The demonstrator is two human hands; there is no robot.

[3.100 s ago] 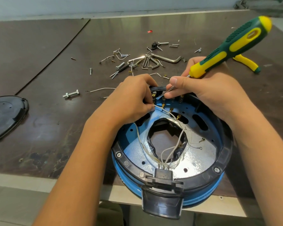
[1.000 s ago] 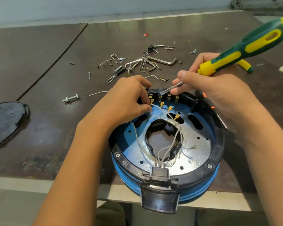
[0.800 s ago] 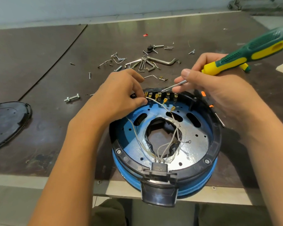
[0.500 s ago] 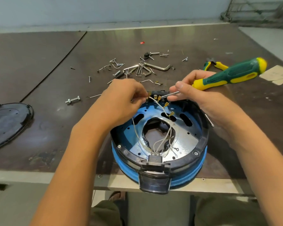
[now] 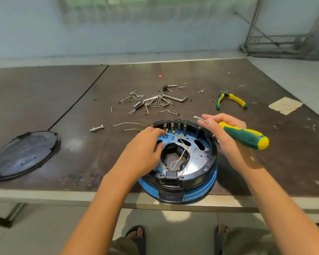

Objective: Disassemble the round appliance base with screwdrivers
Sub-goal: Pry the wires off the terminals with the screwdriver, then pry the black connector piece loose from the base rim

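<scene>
Bare hands [image 5: 144, 146] and forearms [image 5: 107, 199], olive-drab trousers [image 5: 247, 242]; dark open-toed sandals [image 5: 136, 236], toes showing

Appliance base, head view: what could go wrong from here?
1. The round appliance base overhangs the table's near edge; a pull toward the person might tip it off.
2. The left hand works at the terminals; tugging could tear the thin white wires.
3. The right hand holds the screwdriver, bare blade near those fingers; a slip could jab them.
</scene>
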